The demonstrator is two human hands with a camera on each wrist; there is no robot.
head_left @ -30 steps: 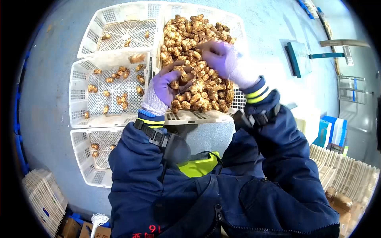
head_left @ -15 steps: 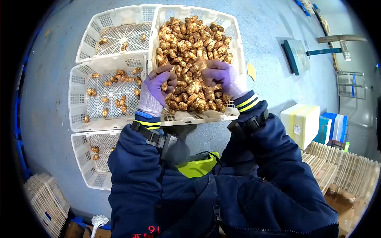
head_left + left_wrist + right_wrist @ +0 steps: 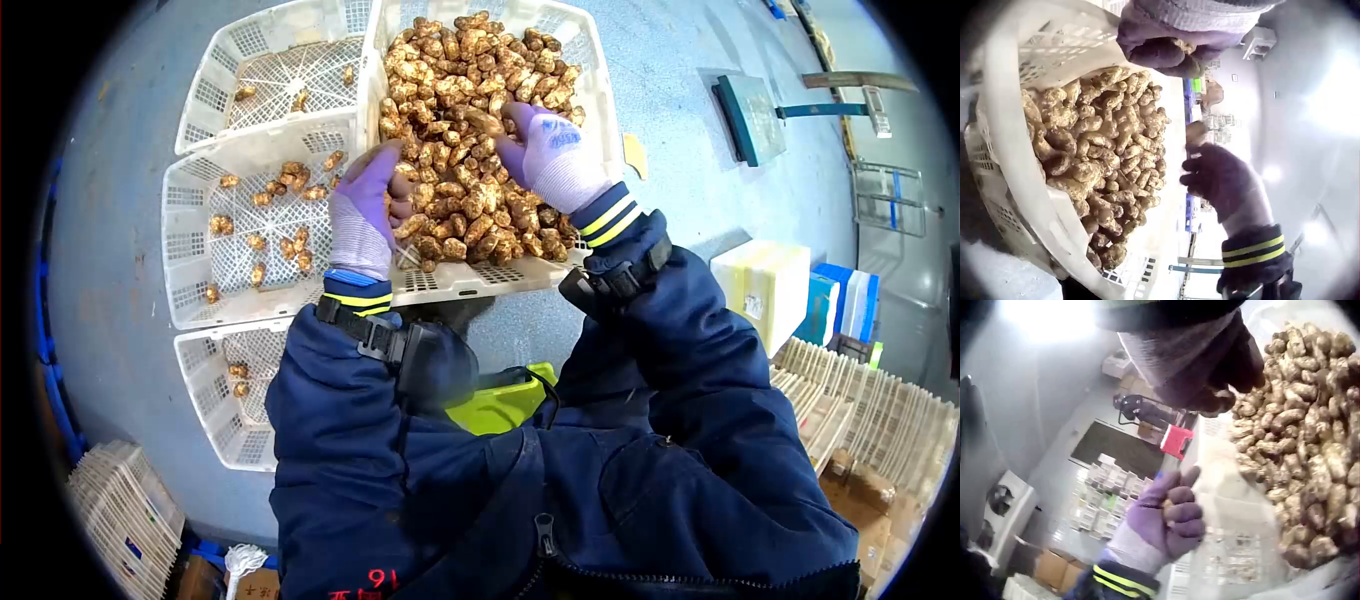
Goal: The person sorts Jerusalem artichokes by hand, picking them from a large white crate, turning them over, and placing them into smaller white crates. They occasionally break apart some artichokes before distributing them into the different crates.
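Note:
A white crate [image 3: 602, 70] is heaped with knobbly brown-and-tan tubers [image 3: 470, 205]. My gloved left hand [image 3: 372, 195] is over the crate's left side, next to the divider with the neighbouring crate. Its fingers curl round a small tuber [image 3: 1170, 510], which shows between thumb and fingers in the right wrist view and is mostly hidden from the head. Over the right middle of the heap, my gloved right hand [image 3: 556, 158] pinches another tuber [image 3: 1196, 134] between thumb and fingertips. Both gloves are purple with pale cuffs.
Left of the heaped crate, a middle crate [image 3: 176, 235], a far crate [image 3: 196, 95] and a near crate [image 3: 196, 395] hold scattered tubers. A platform scale [image 3: 752, 120] stands to the right, with a white foam box [image 3: 762, 290] and stacked crates [image 3: 870, 400] nearer.
My left hand has drawn left from over the heap to the crate's side. The right hand has lifted a tuber from the heap and shifted slightly farther away. The head view has shifted a little.

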